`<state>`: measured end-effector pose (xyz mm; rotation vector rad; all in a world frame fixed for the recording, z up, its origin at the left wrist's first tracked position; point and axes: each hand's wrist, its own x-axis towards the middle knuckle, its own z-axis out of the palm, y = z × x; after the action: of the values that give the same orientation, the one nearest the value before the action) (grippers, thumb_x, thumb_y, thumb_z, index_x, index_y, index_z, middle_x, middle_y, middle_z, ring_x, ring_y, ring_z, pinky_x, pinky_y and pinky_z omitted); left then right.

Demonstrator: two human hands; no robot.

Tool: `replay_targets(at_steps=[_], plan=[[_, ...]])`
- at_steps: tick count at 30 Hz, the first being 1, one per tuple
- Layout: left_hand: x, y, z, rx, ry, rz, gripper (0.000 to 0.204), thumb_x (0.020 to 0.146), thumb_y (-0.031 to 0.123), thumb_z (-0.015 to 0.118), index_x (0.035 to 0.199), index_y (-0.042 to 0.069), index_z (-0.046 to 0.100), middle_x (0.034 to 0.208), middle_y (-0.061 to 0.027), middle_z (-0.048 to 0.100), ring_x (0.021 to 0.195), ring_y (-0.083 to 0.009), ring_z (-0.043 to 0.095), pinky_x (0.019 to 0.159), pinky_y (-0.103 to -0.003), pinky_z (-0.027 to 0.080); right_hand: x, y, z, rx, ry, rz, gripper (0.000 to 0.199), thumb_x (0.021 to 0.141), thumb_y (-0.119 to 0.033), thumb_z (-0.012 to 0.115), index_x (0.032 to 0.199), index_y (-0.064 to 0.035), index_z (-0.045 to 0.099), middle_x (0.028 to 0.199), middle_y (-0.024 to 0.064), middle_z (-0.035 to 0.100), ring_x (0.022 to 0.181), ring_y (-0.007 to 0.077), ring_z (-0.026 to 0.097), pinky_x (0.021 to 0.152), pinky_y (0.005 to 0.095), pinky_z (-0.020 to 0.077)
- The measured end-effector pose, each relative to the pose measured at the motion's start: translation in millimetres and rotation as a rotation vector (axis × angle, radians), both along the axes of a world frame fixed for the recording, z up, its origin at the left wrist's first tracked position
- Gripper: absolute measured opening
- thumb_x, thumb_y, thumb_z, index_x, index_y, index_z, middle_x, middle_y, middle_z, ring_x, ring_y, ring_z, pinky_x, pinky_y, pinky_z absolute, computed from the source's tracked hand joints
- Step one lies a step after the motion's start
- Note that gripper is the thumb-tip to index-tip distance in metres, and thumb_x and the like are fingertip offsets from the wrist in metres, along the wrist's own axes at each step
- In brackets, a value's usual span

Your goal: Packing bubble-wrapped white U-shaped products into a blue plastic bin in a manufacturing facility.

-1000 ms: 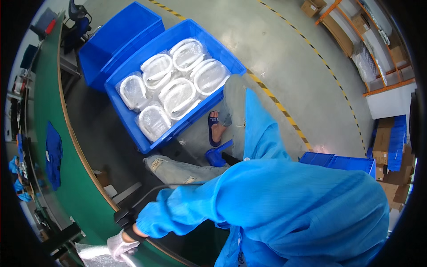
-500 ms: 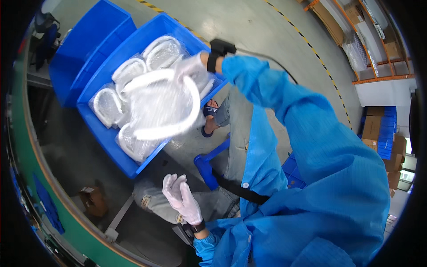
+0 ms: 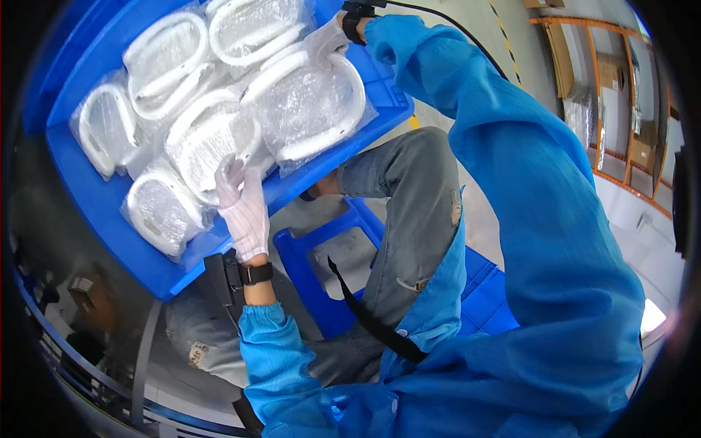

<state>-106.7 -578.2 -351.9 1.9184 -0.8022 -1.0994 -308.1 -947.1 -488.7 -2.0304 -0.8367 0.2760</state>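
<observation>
Fingers apart on left hand (image 3: 244, 215), we are touching far edge of crosswise bagged white frame (image 3: 310, 106) with nearer right hand (image 3: 328, 39), grip unclear.

White rounded loops (image 3: 310, 108) in crinkly clear bags (image 3: 255, 31), bunched close in a blue bin (image 3: 109, 219), bags touching, one by the near edge, maybe bubbly plastic, too shiny to tell

Blue bin (image 3: 157, 266); white hoops (image 3: 355, 91), clear wrap (image 3: 314, 102); white-gloved hands (image 3: 247, 215); bright-blue sleeves (image 3: 540, 204); floor tape (image 3: 504, 40), apparently black-and-yellow striped.
</observation>
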Motion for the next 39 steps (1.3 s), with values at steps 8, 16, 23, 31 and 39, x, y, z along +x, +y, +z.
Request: replay_targets(at_steps=[8,16,23,31,39], plan=[[-23,49,-13,-0.052,0.27,0.211,0.035,0.089,-0.004,0.055,0.123,-0.002,0.049,0.11,-0.0106,0.06,0.101,-0.0176,0.059,0.092,-0.03,0.046,11,-9,-36,-0.348,0.867,-0.436,0.015,0.065,-0.013,0.066,0.078,-0.006,0.065,0.069,0.0043,0.057,0.051,0.0191,0.051,0.04,0.0357,0.0371],[-15,65,-16,-0.122,0.511,0.343,0.035,0.088,-0.008,0.053,0.122,-0.001,0.05,0.111,-0.0091,0.058,0.1,-0.0154,0.058,0.093,-0.03,0.047,6,20,-14,-0.184,1.165,-0.981,0.008,0.069,-0.009,0.062,0.074,-0.0067,0.067,0.067,0.0081,0.056,0.054,0.0237,0.052,0.047,0.0395,0.0401],[23,186,117,-0.261,0.15,0.301,0.031,0.087,-0.002,0.06,0.117,-0.001,0.055,0.106,-0.0099,0.062,0.094,-0.0167,0.061,0.084,-0.03,0.051,26,42,115,-0.178,0.514,-0.956,0.019,0.08,-0.01,0.056,0.098,-0.0059,0.061,0.085,0.0077,0.057,0.077,0.0233,0.057,0.068,0.0378,0.0476],[-12,371,334,-0.357,-0.187,0.795,0.026,0.085,-0.009,0.052,0.11,-0.005,0.058,0.098,-0.015,0.065,0.092,-0.0232,0.064,0.087,-0.035,0.05,76,143,235,0.583,0.231,-1.193,0.028,0.087,-0.009,0.052,0.115,-0.0044,0.052,0.097,0.0051,0.058,0.089,0.0182,0.06,0.079,0.0321,0.0518],[125,709,354,0.02,-1.049,1.635,0.022,0.091,0.018,0.056,0.101,-0.001,0.059,0.096,-0.0119,0.063,0.084,-0.0194,0.063,0.07,-0.034,0.053,143,367,263,1.193,0.397,-1.047,0.019,0.082,-0.009,0.057,0.099,-0.0033,0.052,0.087,0.0065,0.058,0.076,0.0169,0.059,0.071,0.0283,0.0531]])
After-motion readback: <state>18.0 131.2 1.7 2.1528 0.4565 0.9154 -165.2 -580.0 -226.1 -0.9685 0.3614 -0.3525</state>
